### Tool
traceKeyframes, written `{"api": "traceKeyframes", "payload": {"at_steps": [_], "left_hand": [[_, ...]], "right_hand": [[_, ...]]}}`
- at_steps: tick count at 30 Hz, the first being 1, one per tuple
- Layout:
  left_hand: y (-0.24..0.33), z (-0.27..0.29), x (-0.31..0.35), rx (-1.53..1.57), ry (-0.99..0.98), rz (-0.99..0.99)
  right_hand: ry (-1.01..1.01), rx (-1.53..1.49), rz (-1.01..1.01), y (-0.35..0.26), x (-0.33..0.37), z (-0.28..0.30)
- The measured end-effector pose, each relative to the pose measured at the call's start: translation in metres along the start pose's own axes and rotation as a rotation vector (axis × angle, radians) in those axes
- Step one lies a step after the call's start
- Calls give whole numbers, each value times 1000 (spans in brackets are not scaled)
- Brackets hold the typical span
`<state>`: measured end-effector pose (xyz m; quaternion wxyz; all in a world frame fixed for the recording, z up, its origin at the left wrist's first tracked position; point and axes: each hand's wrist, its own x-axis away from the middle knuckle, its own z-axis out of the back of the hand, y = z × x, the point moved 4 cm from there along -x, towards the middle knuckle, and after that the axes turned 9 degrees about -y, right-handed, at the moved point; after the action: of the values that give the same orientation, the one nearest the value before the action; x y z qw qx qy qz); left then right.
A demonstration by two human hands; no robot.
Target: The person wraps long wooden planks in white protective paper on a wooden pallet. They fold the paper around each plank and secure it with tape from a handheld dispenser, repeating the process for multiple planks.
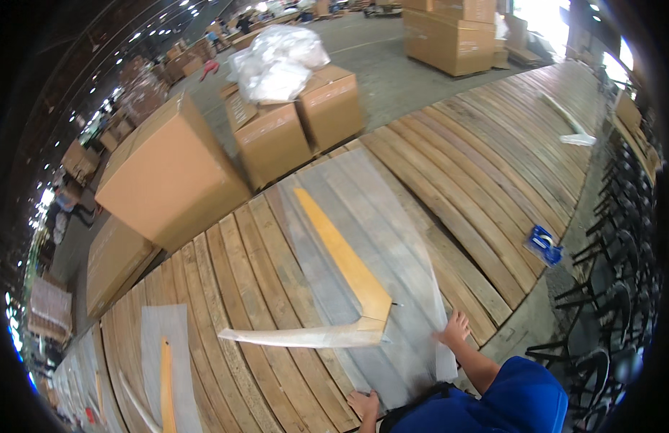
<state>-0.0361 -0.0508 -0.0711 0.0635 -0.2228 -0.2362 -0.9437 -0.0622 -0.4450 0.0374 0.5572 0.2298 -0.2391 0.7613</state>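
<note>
Yellow piece: bare leg's axis away-left, wrapped leg left; right hand splayed, left hand grip unclear.

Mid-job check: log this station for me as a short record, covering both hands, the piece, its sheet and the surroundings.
Left hand: at the near end of the translucent sheet; grip unclear
Right hand: fingers spread, at the sheet's right edge
Angled piece: on the sheet, one arm bare yellow-brown, the other in pale wrap, its tip past the sheet
Surface: slatted wooden table
Tool: blue tape dispenser, right side
Beyond table: brown cartons, clear plastic bundle
Far right: black chairs
</note>
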Motion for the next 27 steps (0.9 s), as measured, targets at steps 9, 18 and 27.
{"api": "traceKeyframes", "payload": {"at_steps": [9,18,27], "left_hand": [[-26,31,13,871,-744,158],[41,76,20,1737,-748,221],[133,129,-178,1926,-225,319]], "right_hand": [[-140,-85,88,135,-10,-95],[-770,-614,339,42,18,10],[-753,-1176,359,-196,-85,88]]}}
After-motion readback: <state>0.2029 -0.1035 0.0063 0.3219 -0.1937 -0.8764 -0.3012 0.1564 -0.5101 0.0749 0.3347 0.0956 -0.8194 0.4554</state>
